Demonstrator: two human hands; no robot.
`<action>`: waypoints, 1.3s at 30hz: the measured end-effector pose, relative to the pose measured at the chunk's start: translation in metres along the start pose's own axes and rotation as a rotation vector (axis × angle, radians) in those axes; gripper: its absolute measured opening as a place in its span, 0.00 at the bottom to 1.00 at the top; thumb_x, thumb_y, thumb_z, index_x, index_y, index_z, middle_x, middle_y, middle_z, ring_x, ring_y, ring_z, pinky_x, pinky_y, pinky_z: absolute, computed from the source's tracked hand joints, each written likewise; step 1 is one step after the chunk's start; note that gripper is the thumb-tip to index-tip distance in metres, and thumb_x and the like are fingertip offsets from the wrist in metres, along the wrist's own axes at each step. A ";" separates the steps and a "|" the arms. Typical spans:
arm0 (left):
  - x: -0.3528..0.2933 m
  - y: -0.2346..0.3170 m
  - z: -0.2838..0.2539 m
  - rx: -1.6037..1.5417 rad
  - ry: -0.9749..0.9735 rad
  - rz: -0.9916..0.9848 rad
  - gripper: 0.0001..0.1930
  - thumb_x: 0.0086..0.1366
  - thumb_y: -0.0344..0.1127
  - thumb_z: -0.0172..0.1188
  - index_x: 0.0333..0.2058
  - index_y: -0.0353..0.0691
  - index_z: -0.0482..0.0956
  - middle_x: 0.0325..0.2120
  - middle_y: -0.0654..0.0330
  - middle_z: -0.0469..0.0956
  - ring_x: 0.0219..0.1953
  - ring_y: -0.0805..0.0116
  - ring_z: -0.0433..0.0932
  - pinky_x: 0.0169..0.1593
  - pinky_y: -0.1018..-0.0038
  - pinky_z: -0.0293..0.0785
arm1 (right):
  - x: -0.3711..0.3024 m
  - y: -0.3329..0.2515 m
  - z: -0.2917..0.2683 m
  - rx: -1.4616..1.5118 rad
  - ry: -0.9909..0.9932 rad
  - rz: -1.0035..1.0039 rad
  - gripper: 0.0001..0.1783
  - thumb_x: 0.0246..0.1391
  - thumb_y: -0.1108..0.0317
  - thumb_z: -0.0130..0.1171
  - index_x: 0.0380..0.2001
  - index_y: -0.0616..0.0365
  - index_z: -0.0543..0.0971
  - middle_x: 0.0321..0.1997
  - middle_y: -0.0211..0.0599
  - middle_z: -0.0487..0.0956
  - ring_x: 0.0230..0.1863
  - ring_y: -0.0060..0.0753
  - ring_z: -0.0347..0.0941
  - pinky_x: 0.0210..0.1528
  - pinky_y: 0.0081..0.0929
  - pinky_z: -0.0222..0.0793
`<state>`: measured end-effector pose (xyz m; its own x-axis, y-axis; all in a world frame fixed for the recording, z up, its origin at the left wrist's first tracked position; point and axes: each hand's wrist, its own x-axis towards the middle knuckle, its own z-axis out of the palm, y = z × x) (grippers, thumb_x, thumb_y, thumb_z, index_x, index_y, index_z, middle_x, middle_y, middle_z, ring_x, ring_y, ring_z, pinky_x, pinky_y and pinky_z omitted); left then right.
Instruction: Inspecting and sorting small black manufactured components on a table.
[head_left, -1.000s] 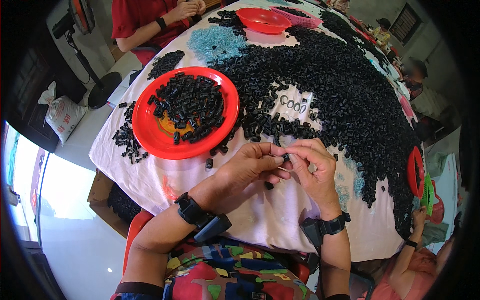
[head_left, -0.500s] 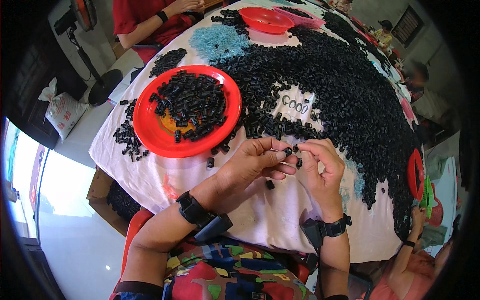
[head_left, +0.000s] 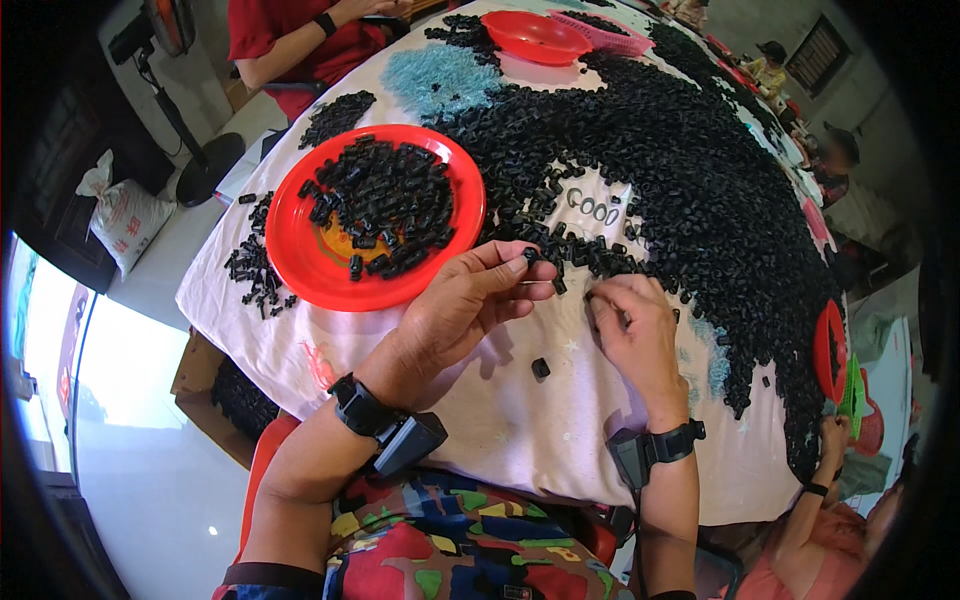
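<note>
Between the thumb and fingers of my left hand (head_left: 470, 300) is a small black plastic piece (head_left: 531, 256), held above the cloth to the right of a red plate (head_left: 285, 270). Another black piece (head_left: 558, 285) shows beside those fingertips; whether the hand touches it, I cannot tell. My right hand (head_left: 640, 325) is apart from the left, at the near edge of the black pile, fingers bent and tips drawn together. Something dark shows at its fingertips, too small to make out. One loose black piece (head_left: 541, 368) lies on the cloth between my wrists.
A broad pile of black pieces (head_left: 700, 200) covers much of the pale tablecloth (head_left: 480, 400). Beyond the plate lie clear bluish bits (head_left: 440, 80), another red plate (head_left: 535, 40) and a pink basket (head_left: 622, 42). People sit at the far left and lower right.
My hands have drawn apart. The left moved up and left toward the plate with a black piece, while the right turned its fingertips down toward the cloth.
</note>
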<state>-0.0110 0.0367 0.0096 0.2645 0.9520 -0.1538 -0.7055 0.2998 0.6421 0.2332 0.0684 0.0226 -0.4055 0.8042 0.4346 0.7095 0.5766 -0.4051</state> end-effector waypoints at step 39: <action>0.005 -0.006 -0.004 0.125 0.118 -0.004 0.10 0.75 0.36 0.58 0.52 0.44 0.76 0.46 0.61 0.83 0.41 0.73 0.83 0.38 0.80 0.76 | 0.015 -0.008 0.018 -0.050 -0.077 -0.302 0.16 0.56 0.70 0.64 0.47 0.63 0.83 0.54 0.44 0.80 0.52 0.47 0.74 0.53 0.39 0.70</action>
<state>-0.0081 0.0396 0.0024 0.1832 0.9535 -0.2393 -0.6150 0.3010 0.7288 0.2108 0.0785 0.0182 -0.6435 0.6072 0.4661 0.5768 0.7849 -0.2262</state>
